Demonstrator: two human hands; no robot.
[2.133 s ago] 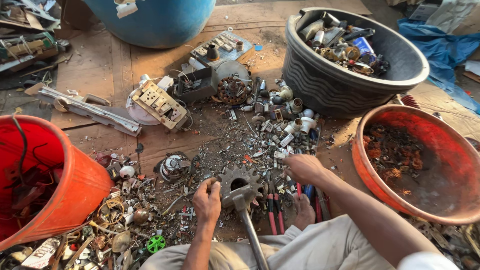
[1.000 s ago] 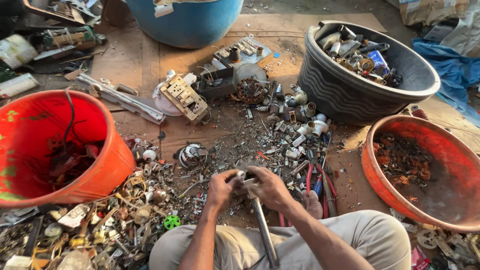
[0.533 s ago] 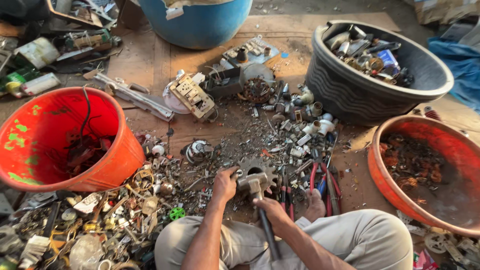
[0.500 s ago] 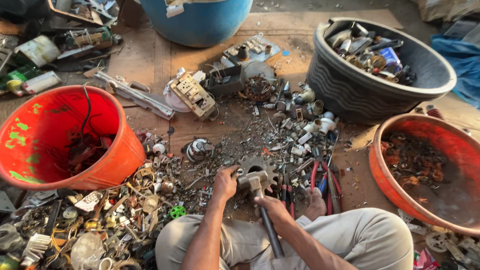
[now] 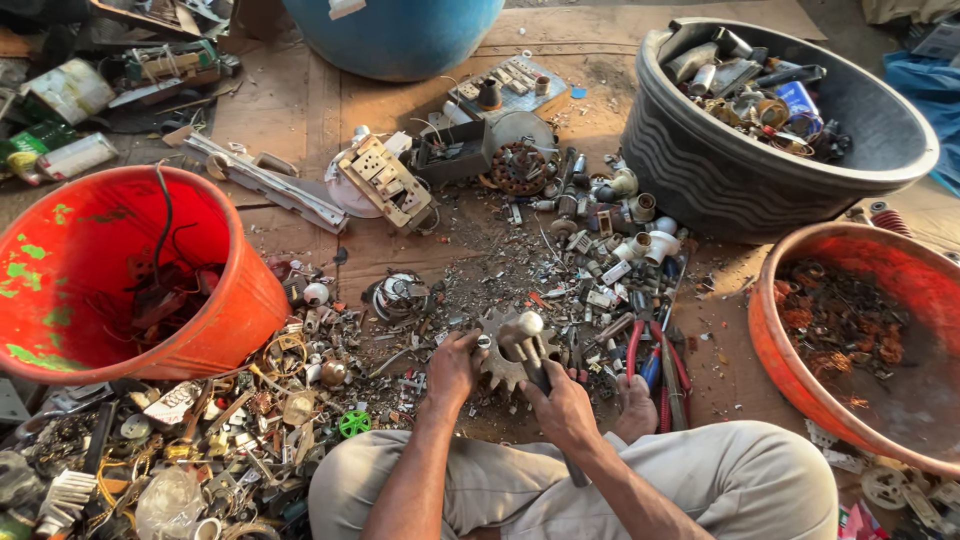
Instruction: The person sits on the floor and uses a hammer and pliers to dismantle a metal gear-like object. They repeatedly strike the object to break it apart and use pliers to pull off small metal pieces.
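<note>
Hammer [image 5: 527, 345] with a rounded metal head stands over a toothed metal gear [image 5: 497, 362] that lies on the ground right in front of the seated person's knees. The right hand [image 5: 560, 403] is clenched around the hammer's dark handle partway down its length, with the head up and forward, just above the gear's middle. The left hand [image 5: 455, 362] rests at the gear's left edge, fingers curled on something small there; what exactly it pinches is too small to tell.

Just right of the gear lie red-handled pliers [image 5: 655, 360] among screws and loose fittings. Left of the hands, a green plastic wheel [image 5: 353, 424] sits in a spread of brass rings, wire and small scrap. Beyond the gear the brown floor [image 5: 300, 100] carries a round metal part [image 5: 398, 295], white and grey pipe fittings [image 5: 640, 245], a cream switch plate [image 5: 385, 182] and a rusty motor rotor [image 5: 520, 165].

An orange bucket [image 5: 240, 290], tilted and holding dark wires, stands to the left. A black ribbed tub [image 5: 720, 185] of mixed metal parts stands far right, an orange basin [image 5: 775, 350] of rusty scraps is near right, and a blue barrel [image 5: 400, 40] stands at the top.
</note>
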